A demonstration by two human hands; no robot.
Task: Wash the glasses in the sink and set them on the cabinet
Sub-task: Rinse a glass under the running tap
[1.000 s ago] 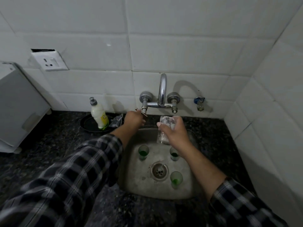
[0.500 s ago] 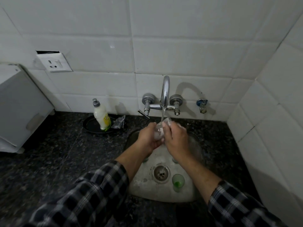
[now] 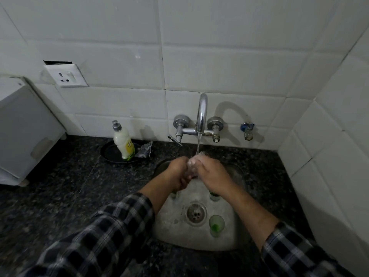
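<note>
Glass (image 3: 193, 166) blurred and largely hidden, gripped between left hand (image 3: 178, 173) and right hand (image 3: 214, 174), both curled round it, under water from tap (image 3: 201, 114), above sink (image 3: 171, 232), green-tinted glass (image 3: 216, 224) upright beside drain, another glass (image 3: 214, 196) mostly covered by right wrist, dark desk (image 3: 69, 186) around.

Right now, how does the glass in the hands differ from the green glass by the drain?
The held glass is under the tap stream, gripped by the left hand and right hand; the green glass stands untouched on the sink floor. The held glass looks clear; the green glass is tinted, with green at its bottom. Both are small glasses.
</note>
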